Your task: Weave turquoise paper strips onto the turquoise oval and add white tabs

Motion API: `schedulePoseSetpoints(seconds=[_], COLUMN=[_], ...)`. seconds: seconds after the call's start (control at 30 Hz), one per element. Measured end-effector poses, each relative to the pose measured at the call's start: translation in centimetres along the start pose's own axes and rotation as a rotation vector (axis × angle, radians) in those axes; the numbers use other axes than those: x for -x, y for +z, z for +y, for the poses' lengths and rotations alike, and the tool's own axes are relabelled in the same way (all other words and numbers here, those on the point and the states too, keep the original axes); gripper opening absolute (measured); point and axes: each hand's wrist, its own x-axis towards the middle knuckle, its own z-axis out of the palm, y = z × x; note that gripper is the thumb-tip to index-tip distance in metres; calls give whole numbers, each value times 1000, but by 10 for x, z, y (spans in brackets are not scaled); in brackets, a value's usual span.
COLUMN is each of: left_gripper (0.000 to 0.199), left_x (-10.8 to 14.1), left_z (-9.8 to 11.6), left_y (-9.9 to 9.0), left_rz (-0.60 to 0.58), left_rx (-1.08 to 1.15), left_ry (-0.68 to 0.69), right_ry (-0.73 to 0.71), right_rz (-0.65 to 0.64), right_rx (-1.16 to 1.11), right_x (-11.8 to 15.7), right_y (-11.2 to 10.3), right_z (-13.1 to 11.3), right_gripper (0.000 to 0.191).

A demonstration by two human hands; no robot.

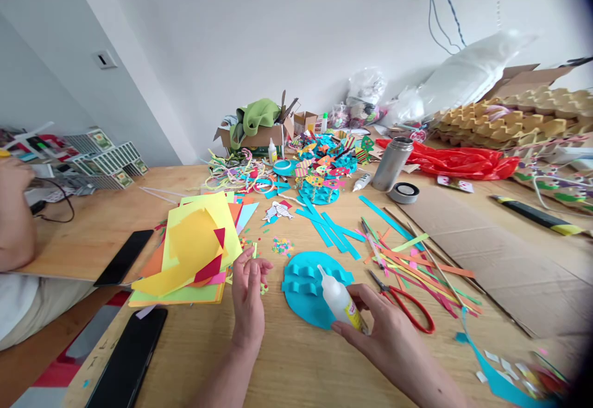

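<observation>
My right hand (386, 327) is wrapped round a white glue bottle (337, 300) with a yellow label, its nozzle tilted up and to the left. The bottle is over a round blue paper piece (301, 306), which lies on the table with two rows of raised blue paper loops. To the left of that piece, my left hand (250, 290) is raised with its fingers loosely bent and apart. A small light green paper bit (254, 250) shows by its fingertips; I cannot tell whether they touch. Red-handled scissors (407, 306) lie beside my right hand.
Coloured paper sheets (185, 247) are stacked at left, near two black phones (125, 256). Paper strips (417, 266) and cardboard (482, 253) lie right. Behind stand a metal flask (393, 164) and paper crafts (324, 161). Another person's arm (16, 210) is far left.
</observation>
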Motion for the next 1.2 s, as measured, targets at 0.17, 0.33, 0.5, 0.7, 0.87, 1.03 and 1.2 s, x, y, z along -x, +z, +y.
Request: schedulePoseSetpoints(seconds=[0.17,0.33,0.5,0.7,0.87,1.03,1.2], left_gripper=[45,45,43,43,43,43,45], left_x=[1,1,1,1,1,1,1], left_z=[2,3,2,2,1,2,4], left_y=[1,1,0,0,-1,0,1], left_rz=[-4,-13,-15,-17,-12,-17,8], left_rx=[7,6,4,-10,-20,-14,-17], left_ry=[-4,-7,-6,0,0,-1,-9], right_ry=[-68,-158,-193,-186,-163,-2,119], right_rz=[51,146,196,200,178,-38,-282], right_rx=[117,220,254,241,211,-2,-345], right_x=[0,0,-1,-1,-1,0,2], right_y=[2,2,1,3,4,-5,-18], right_z=[6,13,15,16,17,2,-9], right_gripper=[25,26,25,25,27,23,27])
